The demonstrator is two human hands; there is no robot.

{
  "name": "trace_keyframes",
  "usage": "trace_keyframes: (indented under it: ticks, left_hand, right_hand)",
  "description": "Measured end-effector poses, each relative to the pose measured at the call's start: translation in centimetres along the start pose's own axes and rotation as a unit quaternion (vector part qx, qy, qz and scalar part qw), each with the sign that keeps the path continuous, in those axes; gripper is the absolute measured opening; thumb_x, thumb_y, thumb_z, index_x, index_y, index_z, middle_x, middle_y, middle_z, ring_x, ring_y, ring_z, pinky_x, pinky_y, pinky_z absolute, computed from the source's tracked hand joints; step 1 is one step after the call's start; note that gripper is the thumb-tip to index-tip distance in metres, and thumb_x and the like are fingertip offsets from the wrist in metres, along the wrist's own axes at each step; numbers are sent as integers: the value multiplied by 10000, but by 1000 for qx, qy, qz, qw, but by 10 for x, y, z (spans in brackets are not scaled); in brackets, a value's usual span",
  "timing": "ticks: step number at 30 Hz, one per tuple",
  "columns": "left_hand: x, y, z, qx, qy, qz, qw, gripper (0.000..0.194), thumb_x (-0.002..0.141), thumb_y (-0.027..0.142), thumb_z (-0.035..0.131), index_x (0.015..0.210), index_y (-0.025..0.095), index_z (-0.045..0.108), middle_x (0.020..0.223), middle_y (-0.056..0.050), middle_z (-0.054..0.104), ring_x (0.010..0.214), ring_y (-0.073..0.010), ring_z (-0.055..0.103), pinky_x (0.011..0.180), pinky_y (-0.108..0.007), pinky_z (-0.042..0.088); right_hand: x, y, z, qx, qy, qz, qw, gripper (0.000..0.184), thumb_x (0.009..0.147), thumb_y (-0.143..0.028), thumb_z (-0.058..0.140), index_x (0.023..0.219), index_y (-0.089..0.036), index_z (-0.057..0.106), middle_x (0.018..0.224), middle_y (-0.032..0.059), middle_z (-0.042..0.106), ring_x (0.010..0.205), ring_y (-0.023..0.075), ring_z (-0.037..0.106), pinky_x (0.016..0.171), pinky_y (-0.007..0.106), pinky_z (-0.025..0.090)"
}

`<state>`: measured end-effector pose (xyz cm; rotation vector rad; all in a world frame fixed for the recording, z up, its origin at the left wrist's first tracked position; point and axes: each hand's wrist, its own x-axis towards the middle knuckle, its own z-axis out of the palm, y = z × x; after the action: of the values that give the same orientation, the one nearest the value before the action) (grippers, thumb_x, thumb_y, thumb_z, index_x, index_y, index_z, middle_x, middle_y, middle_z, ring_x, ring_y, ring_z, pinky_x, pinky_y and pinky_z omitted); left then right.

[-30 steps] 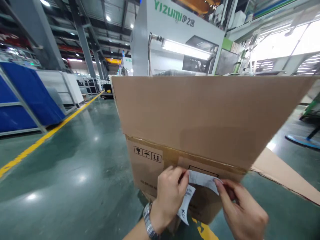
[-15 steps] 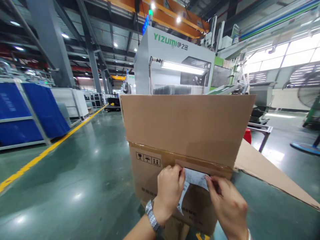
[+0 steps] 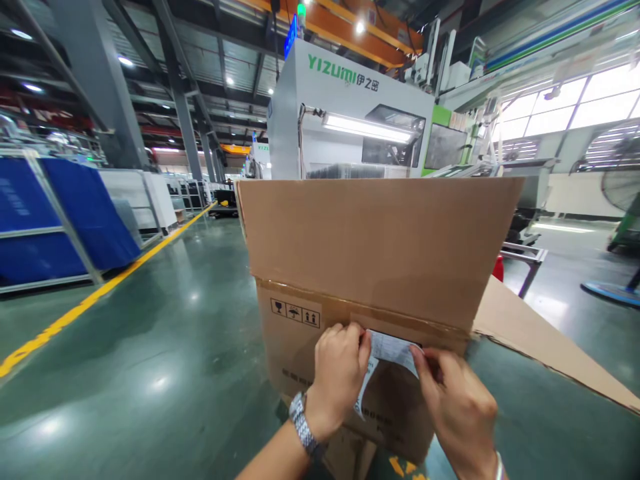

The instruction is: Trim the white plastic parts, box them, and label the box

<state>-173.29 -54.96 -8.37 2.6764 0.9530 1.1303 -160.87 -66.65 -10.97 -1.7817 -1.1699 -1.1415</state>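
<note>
A large brown cardboard box (image 3: 300, 340) stands in front of me with its near flap (image 3: 380, 247) raised upright. A white printed label (image 3: 389, 349) lies against the box's side just under the taped seam. My left hand (image 3: 337, 377), with a metal watch on the wrist, pinches the label's left end. My right hand (image 3: 460, 410) pinches its right end against the box. The label's lower left part curls away from the cardboard.
Another box flap (image 3: 550, 347) sticks out flat to the right. Behind the box stands a grey moulding machine (image 3: 350, 113). A yellow floor line (image 3: 100, 293) and blue-covered racks (image 3: 60, 220) run along the left. A red object (image 3: 498, 268) and a metal frame (image 3: 525, 260) lie at the right.
The view has risen from the box and steadied. Both hands have kept hold of the label and shifted it slightly up against the box's side.
</note>
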Motion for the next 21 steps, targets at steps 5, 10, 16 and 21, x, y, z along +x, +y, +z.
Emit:
trace_keyframes:
  ticks: [5, 10, 16, 21]
  left_hand:
    - [7, -5, -9, 64, -17, 21, 998, 284, 893, 380, 451, 715, 201, 582, 676, -47, 627, 706, -232, 598, 635, -331, 387]
    - [2, -15, -11, 15, -50, 13, 999, 334, 905, 378, 423, 702, 184, 605, 684, -65, 640, 709, -226, 596, 636, -320, 372]
    - [-3, -24, -6, -353, -199, -8, 914, 223, 847, 324, 481, 850, 202, 668, 657, 6, 638, 575, -127, 518, 521, -232, 322]
    - [-15, -44, 9, -380, -146, -88, 909, 217, 804, 278, 491, 794, 184, 686, 695, -31, 651, 650, -156, 545, 586, -255, 371]
  right_hand:
    - [4, 6, -3, -67, -1, 90, 994, 518, 856, -670, 358, 824, -170, 492, 553, -5, 574, 429, 161, 562, 383, 245, 334]
    - [-4, 8, -10, 57, -12, 162, 985, 457, 831, -646, 452, 825, -197, 533, 597, -6, 628, 485, 153, 609, 439, 226, 429]
    - [-7, -3, -18, 435, -285, 264, 812, 415, 810, -547, 525, 1010, -192, 604, 875, 83, 701, 604, 176, 647, 485, 253, 518]
    - [-36, 27, -9, 342, -180, 394, 834, 492, 724, -613, 580, 942, -175, 636, 883, 112, 705, 784, 232, 674, 630, 270, 562]
